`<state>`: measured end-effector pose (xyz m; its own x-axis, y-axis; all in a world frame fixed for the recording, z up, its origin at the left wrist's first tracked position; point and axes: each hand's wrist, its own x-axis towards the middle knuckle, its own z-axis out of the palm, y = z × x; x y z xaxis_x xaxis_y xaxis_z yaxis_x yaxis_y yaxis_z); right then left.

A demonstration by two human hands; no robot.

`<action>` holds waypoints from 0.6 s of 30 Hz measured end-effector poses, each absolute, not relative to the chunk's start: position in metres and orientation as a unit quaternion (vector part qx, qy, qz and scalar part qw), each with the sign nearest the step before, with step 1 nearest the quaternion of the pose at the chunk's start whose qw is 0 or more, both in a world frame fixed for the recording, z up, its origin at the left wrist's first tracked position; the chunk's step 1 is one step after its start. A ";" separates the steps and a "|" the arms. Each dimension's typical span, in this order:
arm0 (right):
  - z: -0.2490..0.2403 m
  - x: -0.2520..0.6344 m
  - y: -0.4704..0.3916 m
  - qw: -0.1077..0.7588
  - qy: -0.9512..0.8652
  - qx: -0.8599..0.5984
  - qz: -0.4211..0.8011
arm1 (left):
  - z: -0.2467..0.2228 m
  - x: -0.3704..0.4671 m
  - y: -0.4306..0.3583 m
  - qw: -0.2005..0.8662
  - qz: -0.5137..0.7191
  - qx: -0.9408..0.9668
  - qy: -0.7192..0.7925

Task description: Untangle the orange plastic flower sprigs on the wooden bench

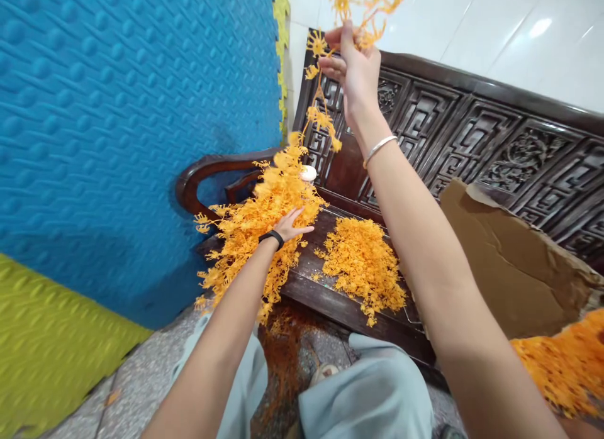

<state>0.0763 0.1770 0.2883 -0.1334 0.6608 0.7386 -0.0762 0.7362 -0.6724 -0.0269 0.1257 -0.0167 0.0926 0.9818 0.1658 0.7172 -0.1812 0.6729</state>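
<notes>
Upper orange strands [342,2] — blurry, partly past the top edge

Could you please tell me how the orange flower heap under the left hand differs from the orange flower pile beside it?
The orange flower heap is larger and taller; the orange flower pile is smaller and flatter. The heap lies by the armrest, whereas the pile lies farther along the seat. The left hand is over the heap, while neither hand is on the pile. Both consist of small, spiky orange pieces.

Right grip [357,66] holds orange sprigs [321,118], left grip [289,226] touches orange heap [268,203].
</notes>
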 end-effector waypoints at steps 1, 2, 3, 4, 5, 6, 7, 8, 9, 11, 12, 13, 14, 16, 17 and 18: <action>0.292 0.074 0.180 0.622 -0.698 -0.204 0.291 | -0.015 -0.026 0.125 0.210 0.296 0.708 0.606; 0.295 0.072 0.183 0.620 -0.702 -0.198 0.288 | -0.013 -0.025 0.123 0.196 0.291 0.710 0.610; 0.295 0.071 0.187 0.618 -0.706 -0.194 0.288 | -0.011 -0.024 0.122 0.177 0.287 0.715 0.612; 0.294 0.071 0.191 0.614 -0.708 -0.193 0.290 | -0.008 -0.023 0.120 0.153 0.285 0.722 0.611; 0.291 0.072 0.194 0.607 -0.711 -0.198 0.295 | -0.004 -0.022 0.117 0.126 0.283 0.729 0.611; 0.287 0.073 0.196 0.597 -0.713 -0.209 0.302 | 0.000 -0.021 0.115 0.096 0.286 0.730 0.613; 0.282 0.074 0.197 0.585 -0.715 -0.225 0.309 | 0.005 -0.020 0.112 0.064 0.295 0.724 0.620; 0.276 0.076 0.197 0.573 -0.716 -0.243 0.316 | 0.010 -0.018 0.110 0.034 0.310 0.710 0.632; 0.269 0.078 0.195 0.564 -0.713 -0.259 0.326 | 0.016 -0.017 0.107 0.006 0.330 0.685 0.649; 0.258 0.082 0.189 0.549 -0.704 -0.278 0.356 | 0.027 -0.014 0.104 -0.037 0.371 0.635 0.677; 0.253 0.084 0.184 0.538 -0.700 -0.281 0.377 | 0.031 -0.014 0.104 -0.046 0.388 0.616 0.684; 0.249 0.086 0.180 0.522 -0.699 -0.278 0.403 | 0.034 -0.013 0.105 -0.045 0.404 0.603 0.687; 0.246 0.087 0.175 0.501 -0.699 -0.274 0.430 | 0.035 -0.013 0.108 -0.033 0.421 0.593 0.686; 0.240 0.088 0.166 0.456 -0.703 -0.251 0.485 | 0.035 -0.013 0.114 0.014 0.461 0.582 0.670; 0.238 0.088 0.163 0.439 -0.702 -0.237 0.508 | 0.034 -0.012 0.118 0.041 0.482 0.581 0.655; 0.235 0.088 0.160 0.427 -0.699 -0.222 0.528 | 0.032 -0.011 0.121 0.064 0.502 0.580 0.639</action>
